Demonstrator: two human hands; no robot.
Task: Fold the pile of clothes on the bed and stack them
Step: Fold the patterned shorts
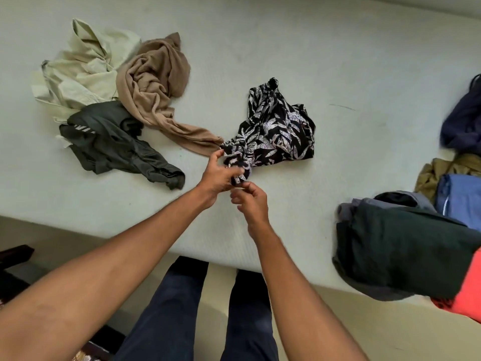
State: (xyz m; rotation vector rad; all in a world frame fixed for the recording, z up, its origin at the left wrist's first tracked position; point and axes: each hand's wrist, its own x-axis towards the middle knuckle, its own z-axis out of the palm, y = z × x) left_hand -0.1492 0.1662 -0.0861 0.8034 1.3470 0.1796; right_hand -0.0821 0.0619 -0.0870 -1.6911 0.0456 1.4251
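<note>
A crumpled black garment with a white leaf print lies in the middle of the pale bed. My left hand grips its gathered near end. My right hand is just below, fingers curled and pinching the tip of the same bunched end. To the left lie three loose garments: a cream shirt, a tan knit piece and a dark olive garment. At the right edge sits a stack of folded clothes with a dark green piece on top.
Beyond the stack lie a blue folded piece, an olive-brown garment and a navy garment. Something red pokes out at the right edge. The bed's near edge runs across in front of my legs. Dark objects sit on the floor at left.
</note>
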